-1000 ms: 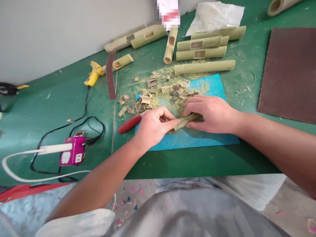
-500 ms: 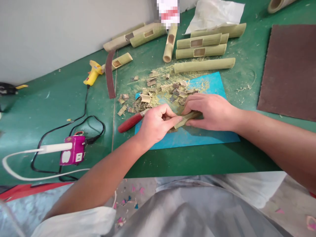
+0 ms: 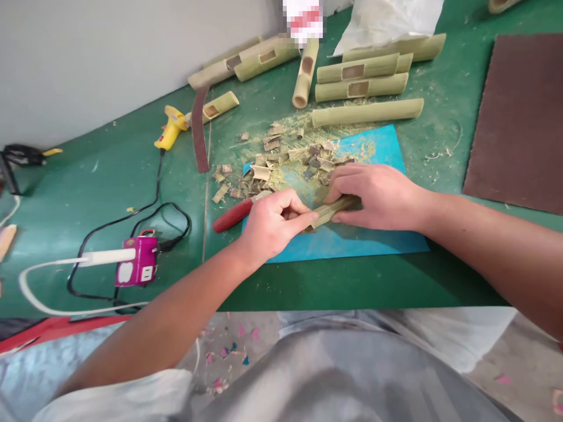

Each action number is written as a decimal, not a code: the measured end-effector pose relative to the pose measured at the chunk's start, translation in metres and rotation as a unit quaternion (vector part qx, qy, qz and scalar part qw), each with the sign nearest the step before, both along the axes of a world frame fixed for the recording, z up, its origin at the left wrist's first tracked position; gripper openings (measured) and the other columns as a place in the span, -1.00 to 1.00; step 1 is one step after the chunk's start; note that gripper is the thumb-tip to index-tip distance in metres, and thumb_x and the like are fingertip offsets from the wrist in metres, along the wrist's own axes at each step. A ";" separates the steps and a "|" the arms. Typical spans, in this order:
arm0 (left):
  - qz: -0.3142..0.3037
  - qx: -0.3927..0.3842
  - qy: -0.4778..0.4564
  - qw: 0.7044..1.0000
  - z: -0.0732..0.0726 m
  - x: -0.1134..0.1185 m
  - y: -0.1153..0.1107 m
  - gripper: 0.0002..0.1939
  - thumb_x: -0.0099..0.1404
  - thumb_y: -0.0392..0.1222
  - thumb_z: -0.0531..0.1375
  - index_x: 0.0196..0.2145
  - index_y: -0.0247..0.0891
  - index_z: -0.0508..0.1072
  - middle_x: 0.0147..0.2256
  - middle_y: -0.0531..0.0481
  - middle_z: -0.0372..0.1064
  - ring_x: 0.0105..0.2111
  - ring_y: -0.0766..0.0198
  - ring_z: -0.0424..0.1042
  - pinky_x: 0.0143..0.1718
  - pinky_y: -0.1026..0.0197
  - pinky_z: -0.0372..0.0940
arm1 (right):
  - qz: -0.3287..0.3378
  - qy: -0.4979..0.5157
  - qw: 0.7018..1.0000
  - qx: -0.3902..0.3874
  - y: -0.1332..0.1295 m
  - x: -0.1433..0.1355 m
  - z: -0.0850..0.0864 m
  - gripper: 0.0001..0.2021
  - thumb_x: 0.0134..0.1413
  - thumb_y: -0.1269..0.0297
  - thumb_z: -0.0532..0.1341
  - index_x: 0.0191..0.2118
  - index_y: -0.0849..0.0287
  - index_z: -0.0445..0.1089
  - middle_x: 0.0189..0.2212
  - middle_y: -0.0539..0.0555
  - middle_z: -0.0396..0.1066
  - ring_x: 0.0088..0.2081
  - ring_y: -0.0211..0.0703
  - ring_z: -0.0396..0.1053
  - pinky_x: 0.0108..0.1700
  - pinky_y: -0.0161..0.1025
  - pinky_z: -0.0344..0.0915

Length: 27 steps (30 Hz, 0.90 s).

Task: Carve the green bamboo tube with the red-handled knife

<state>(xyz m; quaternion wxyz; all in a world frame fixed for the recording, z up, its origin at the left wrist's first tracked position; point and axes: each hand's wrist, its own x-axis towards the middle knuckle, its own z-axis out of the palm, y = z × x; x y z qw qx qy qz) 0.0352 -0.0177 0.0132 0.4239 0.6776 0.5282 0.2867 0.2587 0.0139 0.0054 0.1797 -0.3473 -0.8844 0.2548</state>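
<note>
Bamboo piece (image 3: 333,211) | ridged, pale green, elongated | right hand (image 3: 377,196) grip around it

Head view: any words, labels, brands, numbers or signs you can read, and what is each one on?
No text is legible.
Purple power adapter: pale marks, too blurred to read.
Yellow glue gun: small dark marking, too small.
White sheet with red band: pixelated, unreadable.

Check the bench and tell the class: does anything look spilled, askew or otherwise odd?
Bamboo chips and pale shavings spill past the blue sheet onto the green table, so they look untidy. On the left, the yellow glue gun's black cord loops loosely around the purple adapter, looking tangled. Nothing looks clearly damaged.
</note>
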 end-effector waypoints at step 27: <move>-0.016 0.025 0.008 1.000 0.000 0.011 0.002 -0.73 0.15 -0.22 0.36 -0.56 -0.24 0.34 -0.63 0.16 0.22 -0.61 0.42 0.17 -0.58 0.31 0.05 | -0.023 0.007 0.999 -0.031 0.000 -0.002 0.005 -0.83 -0.12 0.32 0.33 -0.34 0.11 0.37 -0.31 0.03 0.43 -0.24 -0.11 0.33 -0.27 -0.22 0.16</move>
